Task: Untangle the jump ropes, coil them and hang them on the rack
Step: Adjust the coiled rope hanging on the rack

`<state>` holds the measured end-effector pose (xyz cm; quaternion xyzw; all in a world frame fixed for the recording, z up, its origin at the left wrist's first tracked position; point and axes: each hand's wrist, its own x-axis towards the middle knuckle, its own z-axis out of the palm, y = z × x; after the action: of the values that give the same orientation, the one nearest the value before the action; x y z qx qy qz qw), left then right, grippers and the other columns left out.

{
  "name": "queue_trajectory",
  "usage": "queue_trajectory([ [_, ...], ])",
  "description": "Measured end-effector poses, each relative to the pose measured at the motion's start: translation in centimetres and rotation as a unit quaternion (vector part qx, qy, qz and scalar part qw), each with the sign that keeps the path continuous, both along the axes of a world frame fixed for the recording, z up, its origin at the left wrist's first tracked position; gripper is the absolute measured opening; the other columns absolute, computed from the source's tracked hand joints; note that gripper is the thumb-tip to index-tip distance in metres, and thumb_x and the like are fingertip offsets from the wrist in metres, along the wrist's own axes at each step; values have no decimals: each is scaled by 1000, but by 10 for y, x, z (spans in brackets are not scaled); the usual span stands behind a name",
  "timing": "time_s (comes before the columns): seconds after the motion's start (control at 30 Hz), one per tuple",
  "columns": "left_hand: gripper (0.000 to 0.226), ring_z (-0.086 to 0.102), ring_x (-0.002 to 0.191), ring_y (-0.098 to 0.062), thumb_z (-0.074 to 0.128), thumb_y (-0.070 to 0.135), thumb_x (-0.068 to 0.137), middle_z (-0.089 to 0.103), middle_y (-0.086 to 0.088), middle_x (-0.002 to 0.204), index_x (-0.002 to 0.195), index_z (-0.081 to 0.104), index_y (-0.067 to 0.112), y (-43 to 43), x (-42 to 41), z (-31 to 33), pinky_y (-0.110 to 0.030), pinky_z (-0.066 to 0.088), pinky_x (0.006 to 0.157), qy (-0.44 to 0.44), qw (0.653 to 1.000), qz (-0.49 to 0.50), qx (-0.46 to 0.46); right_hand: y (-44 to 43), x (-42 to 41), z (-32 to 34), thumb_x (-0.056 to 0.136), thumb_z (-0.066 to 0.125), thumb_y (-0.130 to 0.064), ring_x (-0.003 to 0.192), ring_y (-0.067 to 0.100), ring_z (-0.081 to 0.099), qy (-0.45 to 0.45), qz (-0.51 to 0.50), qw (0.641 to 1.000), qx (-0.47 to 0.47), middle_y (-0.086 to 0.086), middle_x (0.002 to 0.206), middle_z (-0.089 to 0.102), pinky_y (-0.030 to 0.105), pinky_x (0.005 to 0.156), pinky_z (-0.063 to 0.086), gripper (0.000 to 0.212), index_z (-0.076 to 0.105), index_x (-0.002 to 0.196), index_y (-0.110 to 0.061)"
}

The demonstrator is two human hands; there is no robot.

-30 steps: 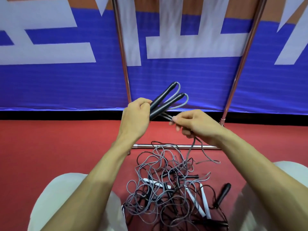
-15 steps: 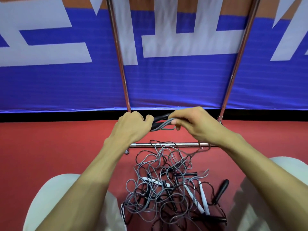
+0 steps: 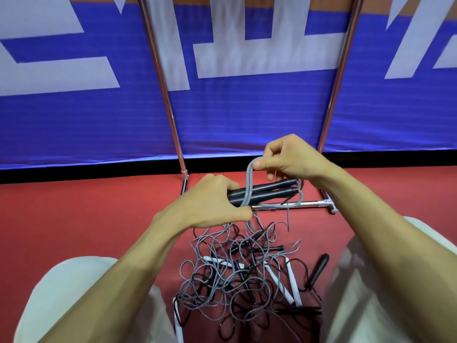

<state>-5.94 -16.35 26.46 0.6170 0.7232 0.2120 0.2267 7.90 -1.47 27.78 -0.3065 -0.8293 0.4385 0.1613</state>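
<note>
My left hand (image 3: 210,201) grips two black jump-rope handles (image 3: 269,190) held side by side and lying nearly level. A grey cord (image 3: 248,184) loops over the handles. My right hand (image 3: 289,159) pinches the top of that loop just above the handles. More of the grey cord trails down into a tangled pile of jump ropes (image 3: 237,276) on the red floor between my knees, with grey and black cords and white and black handles mixed together. The metal rack (image 3: 170,115) stands right behind my hands.
The rack's two slanted uprights rise in front of a blue and white banner (image 3: 247,115). Its low crossbar (image 3: 309,203) runs along the floor under my right hand. My knees in light trousers (image 3: 64,293) flank the pile.
The handles went from pointing up to lying level. My right hand rose and drew a loop of grey cord up over them.
</note>
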Motion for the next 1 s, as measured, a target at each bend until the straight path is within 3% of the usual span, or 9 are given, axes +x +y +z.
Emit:
queue_trajectory([
  [0.07, 17, 33, 47, -10, 66, 35, 69, 39, 12, 49, 67, 60, 18, -3, 2, 5, -26, 30, 51, -49, 998, -26, -2, 7, 5, 2, 76, 76, -25, 42, 8, 46, 18, 25, 996, -80, 5, 58, 62, 16, 43, 38, 29, 60, 67, -4],
  [0.17, 8, 33, 46, -7, 56, 19, 70, 41, 14, 53, 77, 54, 16, -4, 1, 10, -20, 30, 45, -181, 983, -26, 27, 16, 6, -1, 79, 74, -12, 50, 7, 50, 45, 54, 993, -94, -1, 59, 61, 18, 51, 39, 16, 65, 70, -4],
  [0.3, 39, 34, 49, -11, 53, 0, 84, 50, -8, 76, 116, 53, 22, 0, -5, 15, -22, 27, 45, -397, 909, 86, 93, 13, -4, -9, 83, 71, -14, 51, 10, 41, 112, 16, 990, -83, 1, 60, 60, 20, 49, 31, 10, 71, 76, -8],
  [0.37, 49, 36, 48, -14, 46, -1, 93, 55, -14, 83, 132, 45, 28, 0, -9, 18, -22, 28, 45, -424, 890, 125, 115, 10, -8, -11, 89, 65, -24, 45, 5, 42, 94, 7, 995, -41, -1, 56, 56, 16, 48, 34, 20, 70, 75, -11],
  [0.5, 37, 46, 39, -17, 41, 6, 98, 64, -12, 87, 123, 51, 31, 0, -20, 15, -18, 30, 42, -341, 910, 177, 155, -2, -9, -18, 92, 53, -49, 49, 12, 60, -95, 64, 985, 132, 4, 53, 63, 18, 57, 45, 42, 66, 68, -17],
  [0.63, 8, 51, 37, -22, 51, 14, 90, 68, -14, 79, 95, 48, 19, 3, -33, 5, -22, 34, 41, -217, 941, 222, 138, -16, -10, -21, 94, 57, -36, 56, 8, 61, -167, 163, 955, 183, 1, 62, 63, 21, 61, 46, 28, 61, 79, -12],
  [0.77, 26, 52, 44, -18, 64, 26, 84, 61, -7, 66, 94, 44, 13, 3, -39, 3, -25, 41, 46, -23, 971, 223, 87, -20, -10, -18, 95, 53, -18, 63, 11, 52, -130, 235, 927, 261, -3, 69, 58, 29, 66, 43, 11, 57, 86, -17],
  [0.87, 43, 45, 52, -17, 77, 29, 78, 55, -3, 70, 100, 44, 12, 2, -41, 6, -28, 36, 48, 38, 979, 200, 27, -21, -7, -14, 96, 51, -24, 79, 18, 59, -73, 205, 910, 352, -12, 80, 59, 38, 69, 49, 11, 60, 90, -21],
  [1.0, 54, 45, 58, -13, 87, 35, 68, 52, 2, 68, 106, 54, 15, 3, -39, 3, -26, 31, 51, 98, 983, 157, 7, -24, -6, -9, 88, 56, -37, 82, 20, 61, 39, 158, 881, 444, -4, 89, 62, 34, 56, 49, 23, 70, 94, -20],
])
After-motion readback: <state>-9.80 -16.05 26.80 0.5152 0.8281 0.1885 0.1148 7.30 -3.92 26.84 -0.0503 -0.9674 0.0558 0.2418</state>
